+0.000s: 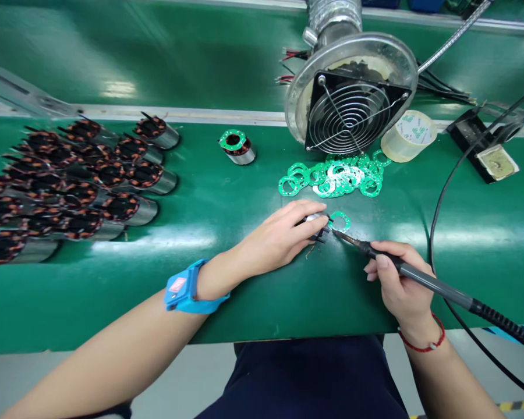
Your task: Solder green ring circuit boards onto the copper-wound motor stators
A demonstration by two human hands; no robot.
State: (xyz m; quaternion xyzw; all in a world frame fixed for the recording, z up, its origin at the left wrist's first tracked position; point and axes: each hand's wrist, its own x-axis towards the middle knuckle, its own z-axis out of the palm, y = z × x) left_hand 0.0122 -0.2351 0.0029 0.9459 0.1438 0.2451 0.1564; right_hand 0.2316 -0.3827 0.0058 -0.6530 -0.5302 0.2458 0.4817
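Note:
My left hand [288,233], with a blue strap at the wrist, is wrapped round a small metal motor stator [317,218] lying on its side, mostly hidden by the fingers. My right hand [404,279] grips a soldering iron [436,284] like a pen. Its tip points left and meets the stator's right end, where dark wires stick out. A green ring-shaped board [340,222] is at that end, beside the tip; whether it is joined to the stator I cannot tell.
Several wound stators [131,208] crowd the left side. Another stator [240,152] carries a green ring. Ring boards [347,177] lie piled below a fan hood [351,113]. Tape [408,137] and an iron stand [475,142] are at right; a black cable [434,233] curves nearby.

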